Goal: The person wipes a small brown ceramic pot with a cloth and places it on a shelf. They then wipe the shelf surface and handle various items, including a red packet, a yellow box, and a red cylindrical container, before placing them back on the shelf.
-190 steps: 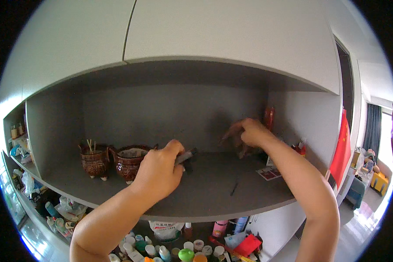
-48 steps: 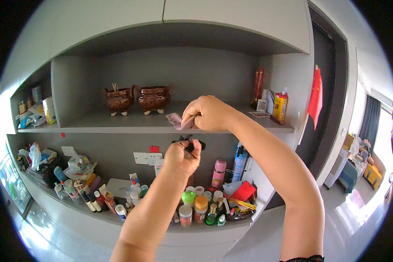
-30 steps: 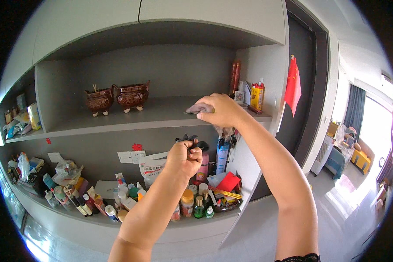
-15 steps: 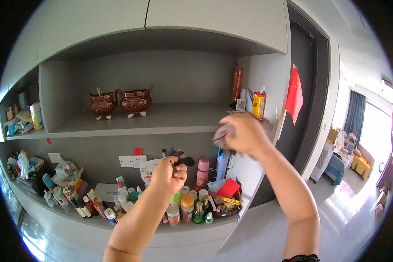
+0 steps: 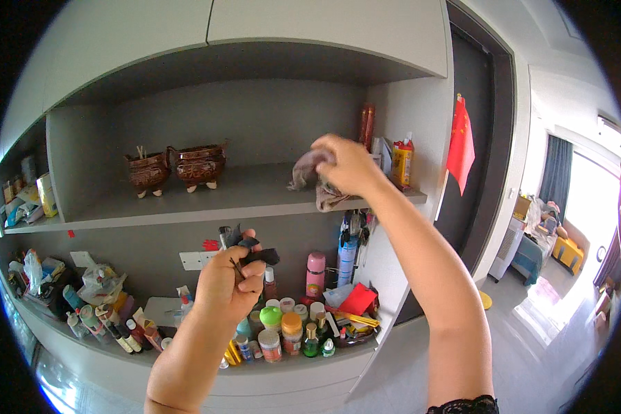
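My right hand (image 5: 352,165) grips a crumpled greyish-pink cloth (image 5: 308,168) at the right part of the upper shelf (image 5: 255,188). One end of the cloth hangs at the shelf's front edge. Lower and to the left, my left hand (image 5: 229,281) is closed around a bundle of black strips (image 5: 259,257); their exact kind is unclear. Left of the cloth stand two brown glazed pots, a smaller pot (image 5: 147,174) with thin sticks in it and a larger pot (image 5: 199,165). Beyond my right hand are red tubes (image 5: 367,125) and a yellow-and-red package (image 5: 402,164).
Jars and bottles crowd the lower counter, among them an orange-lidded jar (image 5: 292,331) and a pink flask (image 5: 315,274). Keys (image 5: 357,224) hang under the upper shelf near a blue can (image 5: 346,259). A red flag (image 5: 461,145) hangs beside the dark door (image 5: 481,110).
My right hand has moved left with the cloth, away from the package and onto the shelf. My left hand has shifted left and slightly down, still holding the black strips. The view has shifted slightly.
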A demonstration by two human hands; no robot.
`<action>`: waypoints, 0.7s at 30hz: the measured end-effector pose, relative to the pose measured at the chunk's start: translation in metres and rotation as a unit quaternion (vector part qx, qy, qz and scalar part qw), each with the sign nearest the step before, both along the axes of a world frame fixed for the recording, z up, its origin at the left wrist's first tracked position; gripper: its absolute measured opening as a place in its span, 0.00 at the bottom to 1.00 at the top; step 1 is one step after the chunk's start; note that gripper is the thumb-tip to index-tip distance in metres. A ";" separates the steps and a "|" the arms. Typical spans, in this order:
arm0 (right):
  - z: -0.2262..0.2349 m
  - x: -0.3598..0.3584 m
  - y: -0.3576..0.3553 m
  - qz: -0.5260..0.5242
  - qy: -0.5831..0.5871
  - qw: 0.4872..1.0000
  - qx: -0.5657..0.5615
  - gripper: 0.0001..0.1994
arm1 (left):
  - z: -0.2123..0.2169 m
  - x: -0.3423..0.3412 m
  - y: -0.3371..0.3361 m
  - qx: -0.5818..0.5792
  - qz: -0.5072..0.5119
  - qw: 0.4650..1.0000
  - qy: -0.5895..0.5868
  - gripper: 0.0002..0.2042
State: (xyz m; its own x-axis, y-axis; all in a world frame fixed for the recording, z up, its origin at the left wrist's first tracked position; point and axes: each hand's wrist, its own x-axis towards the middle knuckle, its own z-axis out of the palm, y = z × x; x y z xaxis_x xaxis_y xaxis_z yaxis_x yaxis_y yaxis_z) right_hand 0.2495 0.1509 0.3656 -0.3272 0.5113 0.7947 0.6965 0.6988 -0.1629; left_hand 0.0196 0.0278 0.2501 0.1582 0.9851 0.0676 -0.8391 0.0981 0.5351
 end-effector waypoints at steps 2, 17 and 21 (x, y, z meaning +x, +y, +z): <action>-0.019 -0.012 0.013 0.019 -0.066 0.997 -0.038 0.18 | 0.009 0.005 0.001 0.034 -0.016 0.999 0.005 0.13; -0.084 0.079 -0.108 0.038 -0.006 0.999 -0.006 0.17 | 0.031 0.051 0.021 0.070 -0.124 0.985 0.100 0.09; -0.042 0.127 -0.123 -0.113 0.056 0.979 -0.158 0.13 | 0.007 0.089 0.037 -0.037 -0.235 0.971 0.038 0.10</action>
